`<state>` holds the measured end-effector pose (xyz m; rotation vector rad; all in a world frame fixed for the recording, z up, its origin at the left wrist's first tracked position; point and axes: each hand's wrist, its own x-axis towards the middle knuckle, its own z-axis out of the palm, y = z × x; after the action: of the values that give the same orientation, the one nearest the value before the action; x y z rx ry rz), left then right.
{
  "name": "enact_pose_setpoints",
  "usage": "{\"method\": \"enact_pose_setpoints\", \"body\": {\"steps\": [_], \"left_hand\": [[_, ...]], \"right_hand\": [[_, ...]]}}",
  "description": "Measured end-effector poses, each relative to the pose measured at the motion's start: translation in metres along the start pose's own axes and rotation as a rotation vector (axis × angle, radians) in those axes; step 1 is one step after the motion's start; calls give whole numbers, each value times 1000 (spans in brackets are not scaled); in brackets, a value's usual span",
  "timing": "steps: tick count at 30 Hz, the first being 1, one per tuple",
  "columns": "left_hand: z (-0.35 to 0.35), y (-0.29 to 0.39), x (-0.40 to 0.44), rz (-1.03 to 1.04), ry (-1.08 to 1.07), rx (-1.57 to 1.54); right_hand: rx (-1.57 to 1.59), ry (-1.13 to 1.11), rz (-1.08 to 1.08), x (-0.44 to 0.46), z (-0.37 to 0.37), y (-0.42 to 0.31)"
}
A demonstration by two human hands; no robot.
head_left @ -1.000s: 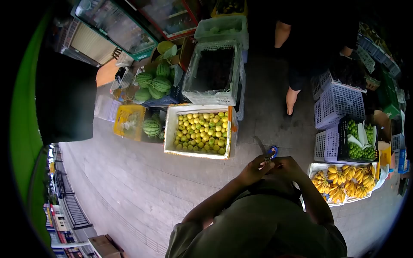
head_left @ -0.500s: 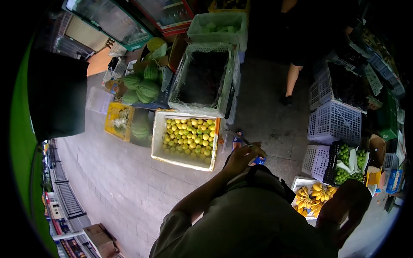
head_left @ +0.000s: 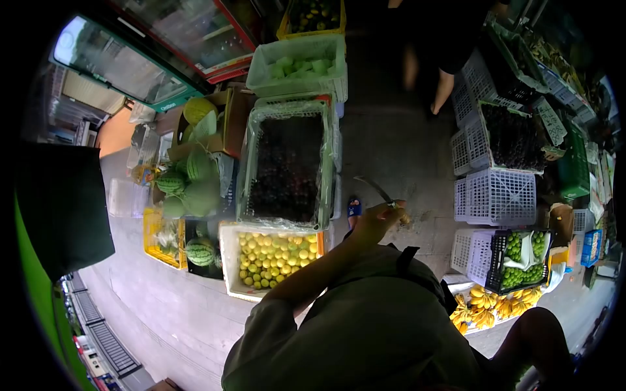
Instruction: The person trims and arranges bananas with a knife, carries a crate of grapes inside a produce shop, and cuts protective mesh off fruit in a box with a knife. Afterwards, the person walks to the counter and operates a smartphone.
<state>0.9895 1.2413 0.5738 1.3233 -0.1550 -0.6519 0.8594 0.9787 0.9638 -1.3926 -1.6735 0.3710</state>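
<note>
My left hand (head_left: 378,221) is out in front of my waist, with its fingers closed round a thin, dark curved knife (head_left: 375,187). The blade points forward and to the left, above the floor. A small brownish patch shows by the fingertips; I cannot make out whether it is held or lies on the ground. Left of this forearm stands a white box of yellow-green citrus fruit (head_left: 270,257), partly covered by the arm. At the right, my bent right arm (head_left: 538,339) is dark, and its hand does not show. Ahead of my body, a blue shoe (head_left: 354,207) peeks out.
Ahead on the left stand a crate of dark fruit (head_left: 290,166), a green-filled tub (head_left: 300,68) and watermelons (head_left: 199,253). Stacked crates (head_left: 499,195), green fruit (head_left: 521,260) and bananas (head_left: 486,306) line the right. Another person's leg (head_left: 443,91) is ahead.
My view has shifted forward, so the citrus box sits lower and closer to my arm. My left hand has stayed closed on the knife, whose blade now shows more clearly. The other person has moved farther ahead.
</note>
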Motion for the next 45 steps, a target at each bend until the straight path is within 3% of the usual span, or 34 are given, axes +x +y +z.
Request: {"method": "enact_pose_setpoints", "body": {"steps": [5,10,17,23,25,29,32,35,37,38,40,41,43,45], "left_hand": [[-69,28,46,37,-1,89],[-131,49,60,-113,175,54],[-181,31,64,-15,392,-220],[-186,31,67,7,698,-429],[-184,45,60,-70,811,-231],[-196,21,63,11,1005,-119],[-187,15,59,152,1289,-541],[-181,-11,18,126,1388,-369],[-166,-52,4,137,1623,275],[-164,-81,-9,118,1735,23],[-160,-81,-25,-287,1849,42],[-157,-58,-32,-680,1800,316],[-162,-108,-54,-724,1816,454],[-183,-131,-67,-103,1988,-530]], "right_hand": [[9,-14,26,34,-57,46],[55,-54,27,60,-111,94],[142,-156,-11,72,-187,157],[220,-282,-123,57,-260,212],[245,-334,-184,50,-285,229],[258,-451,-306,43,-332,253],[286,-537,-403,44,-359,273],[341,-607,-485,61,-382,301],[456,-538,-540,82,-390,325],[450,-636,-539,86,-397,330],[465,-731,-544,98,-408,343],[465,-804,-539,109,-410,351],[563,-811,-490,135,-409,374],[912,-506,-726,178,-396,427]]}}
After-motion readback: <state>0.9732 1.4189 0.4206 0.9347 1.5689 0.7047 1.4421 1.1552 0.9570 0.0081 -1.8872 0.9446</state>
